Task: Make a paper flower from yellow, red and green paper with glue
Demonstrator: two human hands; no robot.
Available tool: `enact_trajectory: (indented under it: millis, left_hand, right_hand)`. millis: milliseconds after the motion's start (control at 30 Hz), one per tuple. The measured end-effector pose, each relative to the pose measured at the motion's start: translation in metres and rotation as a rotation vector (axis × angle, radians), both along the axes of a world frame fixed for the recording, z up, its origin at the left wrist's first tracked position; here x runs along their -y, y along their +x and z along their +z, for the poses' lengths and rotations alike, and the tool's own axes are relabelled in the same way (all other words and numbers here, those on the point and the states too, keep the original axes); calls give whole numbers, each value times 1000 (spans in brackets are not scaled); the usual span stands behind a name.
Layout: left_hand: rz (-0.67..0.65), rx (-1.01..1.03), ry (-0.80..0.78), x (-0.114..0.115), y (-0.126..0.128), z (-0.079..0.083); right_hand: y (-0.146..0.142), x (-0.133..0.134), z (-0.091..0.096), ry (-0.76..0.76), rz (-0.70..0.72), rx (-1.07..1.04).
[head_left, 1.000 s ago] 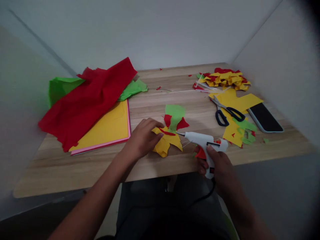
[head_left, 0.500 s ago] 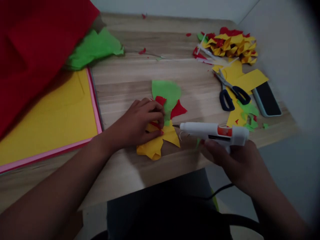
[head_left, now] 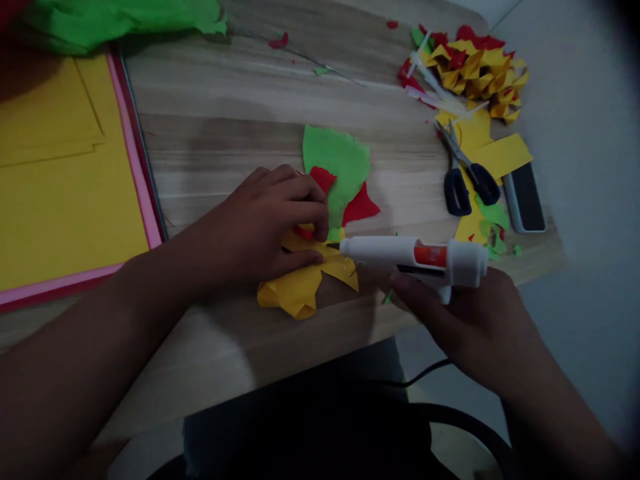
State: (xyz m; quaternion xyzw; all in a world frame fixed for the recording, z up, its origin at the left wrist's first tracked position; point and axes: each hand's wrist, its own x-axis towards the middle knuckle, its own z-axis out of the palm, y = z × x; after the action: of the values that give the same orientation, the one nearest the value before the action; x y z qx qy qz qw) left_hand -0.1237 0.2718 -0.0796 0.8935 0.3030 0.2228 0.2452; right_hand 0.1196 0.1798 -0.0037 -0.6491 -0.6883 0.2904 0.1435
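Note:
My right hand (head_left: 465, 323) is wrapped around a white glue gun (head_left: 390, 255) with an orange section on its side. The gun's nozzle points left and touches or hovers just over a yellow paper flower (head_left: 295, 290); which one I cannot tell. My left hand (head_left: 280, 223) pinches the flower from the left with curled fingers. Bits of red paper show under those fingers. A green paper piece (head_left: 343, 160) extends from the flower toward the back, with a red paper piece (head_left: 363, 205) beside it.
Navy-handled scissors (head_left: 467, 173) lie on yellow scraps at the right, beside a phone (head_left: 525, 197). Behind them sits a pile of folded yellow and red paper (head_left: 480, 70). Stacked coloured sheets (head_left: 75, 220) and crumpled green paper (head_left: 120, 23) occupy the left. A cord (head_left: 425, 377) hangs below the table edge.
The glue gun has come left, bringing its nozzle onto or over the yellow paper. My left hand keeps its pinch on the flower. The view has tilted lower and shifted.

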Motion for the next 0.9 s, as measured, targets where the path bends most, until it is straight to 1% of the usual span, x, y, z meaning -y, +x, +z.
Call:
enact_trajectory:
  millis: [267,467,567,767,833,900]
  left_hand:
    - [2,15,13,0,1,-1]
    - [4,23,1,0,1,-1]
    - [5,11,-2,0,1,-1]
    - [13,8,-28,-2,2,-1]
    - [9,13,-28,-1,2,-1]
    - [14,47,-74,-1,2,-1]
  right_hand:
    - [-1,-3,3,77,69,132]
    - [-2,-7,5,107,121,175]
    - [-1,-7,5,118,120,203]
    - [2,-6,1,176,144,232]
    - [3,-6,1,177,150,223]
    - [4,-5,1,160,137,191]
